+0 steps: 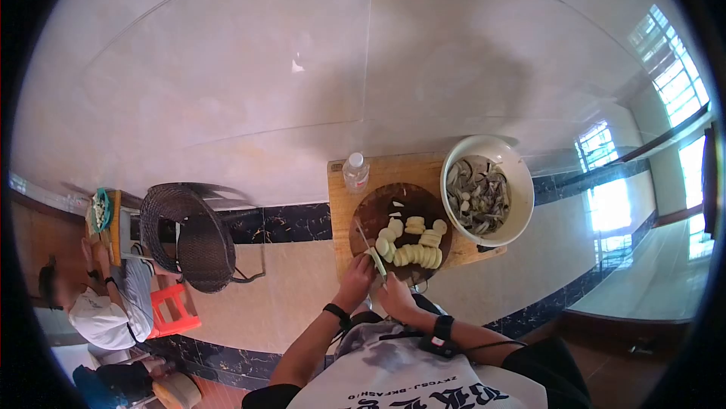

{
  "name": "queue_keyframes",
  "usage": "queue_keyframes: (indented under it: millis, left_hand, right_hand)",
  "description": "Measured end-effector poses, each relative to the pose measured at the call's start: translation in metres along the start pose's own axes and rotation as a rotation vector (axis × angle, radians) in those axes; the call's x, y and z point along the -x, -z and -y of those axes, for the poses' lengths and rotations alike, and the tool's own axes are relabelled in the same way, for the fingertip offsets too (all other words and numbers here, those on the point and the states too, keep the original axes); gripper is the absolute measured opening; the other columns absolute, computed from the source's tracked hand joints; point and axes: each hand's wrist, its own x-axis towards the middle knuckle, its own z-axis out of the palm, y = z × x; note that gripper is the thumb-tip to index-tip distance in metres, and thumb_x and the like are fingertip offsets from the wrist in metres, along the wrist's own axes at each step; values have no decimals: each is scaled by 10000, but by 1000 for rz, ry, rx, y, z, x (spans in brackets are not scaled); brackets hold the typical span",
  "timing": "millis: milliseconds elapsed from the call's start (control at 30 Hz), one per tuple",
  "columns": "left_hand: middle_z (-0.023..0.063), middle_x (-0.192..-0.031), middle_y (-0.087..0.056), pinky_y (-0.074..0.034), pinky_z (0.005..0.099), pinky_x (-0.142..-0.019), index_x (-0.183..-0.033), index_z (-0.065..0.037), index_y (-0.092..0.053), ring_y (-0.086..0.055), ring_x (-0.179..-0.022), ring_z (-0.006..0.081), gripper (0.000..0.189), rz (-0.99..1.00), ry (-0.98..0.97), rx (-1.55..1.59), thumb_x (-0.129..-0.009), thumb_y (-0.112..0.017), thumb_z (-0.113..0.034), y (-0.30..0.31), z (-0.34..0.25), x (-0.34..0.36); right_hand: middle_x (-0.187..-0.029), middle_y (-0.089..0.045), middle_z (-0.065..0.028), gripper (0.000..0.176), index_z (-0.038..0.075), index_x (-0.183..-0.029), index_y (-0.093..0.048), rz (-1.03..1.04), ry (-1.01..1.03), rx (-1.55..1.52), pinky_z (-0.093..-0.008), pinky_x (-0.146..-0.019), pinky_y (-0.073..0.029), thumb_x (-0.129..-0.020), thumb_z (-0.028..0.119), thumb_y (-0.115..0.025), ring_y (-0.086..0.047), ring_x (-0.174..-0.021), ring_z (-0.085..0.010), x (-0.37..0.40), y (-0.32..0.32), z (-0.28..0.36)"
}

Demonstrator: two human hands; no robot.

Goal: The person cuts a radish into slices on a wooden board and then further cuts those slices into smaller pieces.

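Observation:
A round dark brown cutting board [363,201] lies on a small wooden table, carrying several pale round vegetable slices [417,256], some in leaning rows. At its near-left edge my right hand [397,297] is closed on a knife [362,233]. The thin blade points away over the board, and a pale green length, perhaps the handle, shows by my fingers. My left hand [357,280] is closed beside the blade; what its fingers hold is too small to make out. A white bowl [523,216] on the right contains cut pieces with dark skin edges [478,196].
A clear plastic bottle [355,171] stands on the wooden table [340,190], behind the board. The tiled wall [265,106] rises beyond it. To the left are a dark wicker chair [198,239], a red stool [172,311] and a seated person [102,318] at another small table.

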Motion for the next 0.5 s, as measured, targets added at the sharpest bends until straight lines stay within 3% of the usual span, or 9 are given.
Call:
queue_keyframes:
  millis: [367, 500]
  left_hand:
    - [207, -1239, -602, -439, 414, -1092, -1165, 60, -648, -535, -1241, 366, 382, 77, 81, 74, -819, -669, -101, 5, 0, -2]
    - [227, -1222, -607, -472, 457, -1069, -1182, 55, -635, -563, -1215, 405, 409, -3, 75, 96, -784, -655, -39, 4, -1, -1]
  right_hand:
    - [-881, -639, -392, 343, -89, -1070, -490, 10, -60, -23, -623, -793, -492, -925, 203, -594, -616, -899, -586, -28, -9, -4]
    - [-881, -639, -390, 339, -84, -1066, -494, 15, -60, -15, -621, -793, -492, -927, 204, -604, -616, -909, -583, -29, -8, -6]
